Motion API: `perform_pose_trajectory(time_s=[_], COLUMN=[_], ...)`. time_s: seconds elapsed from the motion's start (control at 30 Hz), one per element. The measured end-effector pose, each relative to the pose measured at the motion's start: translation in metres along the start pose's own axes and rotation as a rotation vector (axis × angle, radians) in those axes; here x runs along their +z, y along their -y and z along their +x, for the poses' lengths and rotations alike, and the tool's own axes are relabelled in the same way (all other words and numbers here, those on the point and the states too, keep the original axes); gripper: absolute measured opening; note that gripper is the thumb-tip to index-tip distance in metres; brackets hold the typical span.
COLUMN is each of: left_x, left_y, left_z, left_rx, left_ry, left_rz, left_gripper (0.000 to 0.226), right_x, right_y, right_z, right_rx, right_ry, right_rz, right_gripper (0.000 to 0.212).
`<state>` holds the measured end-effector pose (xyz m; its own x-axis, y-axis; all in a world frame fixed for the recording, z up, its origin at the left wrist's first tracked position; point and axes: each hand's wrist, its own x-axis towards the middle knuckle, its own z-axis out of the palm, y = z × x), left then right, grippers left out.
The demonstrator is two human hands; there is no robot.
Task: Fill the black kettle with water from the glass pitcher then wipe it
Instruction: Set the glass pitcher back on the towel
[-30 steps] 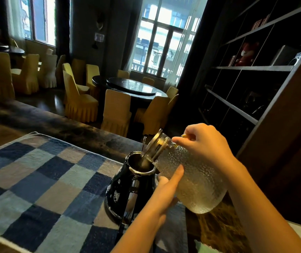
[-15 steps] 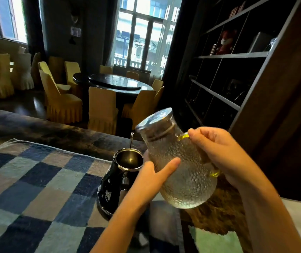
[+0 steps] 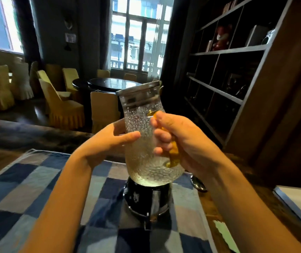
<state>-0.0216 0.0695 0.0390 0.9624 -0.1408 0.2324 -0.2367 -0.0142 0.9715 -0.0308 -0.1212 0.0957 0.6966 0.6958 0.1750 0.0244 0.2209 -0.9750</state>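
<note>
A second ago the clear, dimpled glass pitcher (image 3: 142, 157) with its metal lid was tipped into the mouth of the glossy black kettle (image 3: 142, 199); now it is swung back upright and lifted, hanging just above the kettle and hiding its opening. The right hand (image 3: 186, 143) grips the amber handle, and the left hand (image 3: 106, 141) clasps the pitcher's side between thumb and fingers. The kettle stands on the blue-and-grey checked cloth (image 3: 27, 189) covering the table (image 3: 211, 207). Pouring looks finished, though the kettle's water level is hidden. Next, likely, the pitcher goes down and the pale green cloth (image 3: 224, 234), right of the kettle, serves for wiping.
</note>
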Motion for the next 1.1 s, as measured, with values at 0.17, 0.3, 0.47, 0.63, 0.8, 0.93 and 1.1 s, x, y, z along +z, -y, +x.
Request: perform_pose_trajectory(time_s=[0.17,0.3,0.47,0.63,0.8,0.93,1.1], left_x=[-0.065,-0.115,-0.171,-0.207,-0.23,-0.245,-0.253], left_y=[0.004,0.004,0.015,0.043,0.071,0.095,0.105], left_z=[-0.017,-0.028,-0.041,-0.04,-0.034,-0.036,-0.047], left_rx=[-0.057,-0.112,-0.146,-0.197,-0.29,-0.34,-0.366], left_ry=[0.001,0.016,-0.023,-0.036,0.022,0.02,0.031], left_rz=[0.085,0.176,0.329,0.34,0.369,0.33,0.262], left_gripper=[0.079,0.076,0.066,0.081,0.093,0.091,0.069], right_x=[0.035,0.06,0.09,0.108,0.117,0.124,0.134], right_y=[-0.026,-0.05,-0.092,-0.139,-0.188,-0.221,-0.244], right_z=[0.037,0.067,0.099,0.129,0.15,0.16,0.167], right_rx=[-0.003,-0.007,0.055,0.107,0.158,0.185,0.183], right_ry=[0.09,0.132,0.182,0.146,0.095,0.089,0.169], right_rz=[0.064,0.086,0.071,0.114,0.101,0.095,0.071], right_gripper=[0.018,0.015,0.012,0.012,0.012,0.012,0.019])
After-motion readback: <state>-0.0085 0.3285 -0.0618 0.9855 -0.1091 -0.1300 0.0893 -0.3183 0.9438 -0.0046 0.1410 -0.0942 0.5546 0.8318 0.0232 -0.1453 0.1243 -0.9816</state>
